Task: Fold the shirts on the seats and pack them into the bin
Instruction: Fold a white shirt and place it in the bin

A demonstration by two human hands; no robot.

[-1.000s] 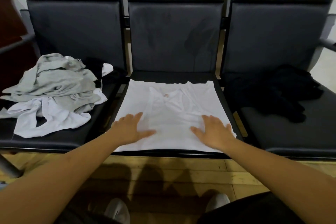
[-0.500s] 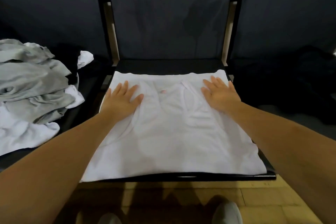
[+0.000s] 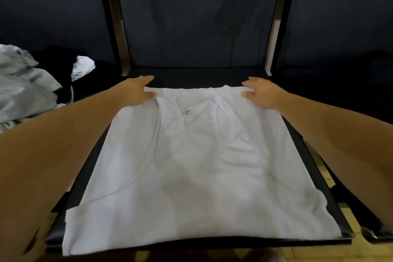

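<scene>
A white shirt (image 3: 191,176) lies flat on the black middle seat (image 3: 314,155), neckline and label toward the backrest. My left hand (image 3: 138,91) is at the shirt's far left corner, with the far edge pinched between thumb and fingers. At the far right corner, my right hand (image 3: 261,93) pinches the edge the same way. Both forearms stretch over the shirt's sides. No bin is in view.
A heap of grey and white shirts (image 3: 25,89) lies on the left seat. Something dark (image 3: 378,66) rests on the right seat, hard to make out. The seat backrest (image 3: 195,17) rises just behind my hands. Wooden floor (image 3: 319,251) shows below the seat's front edge.
Both hands slid from the shirt's near part up to its far corners, and went from lying flat on it to pinching the far edge. The view moved closer.
</scene>
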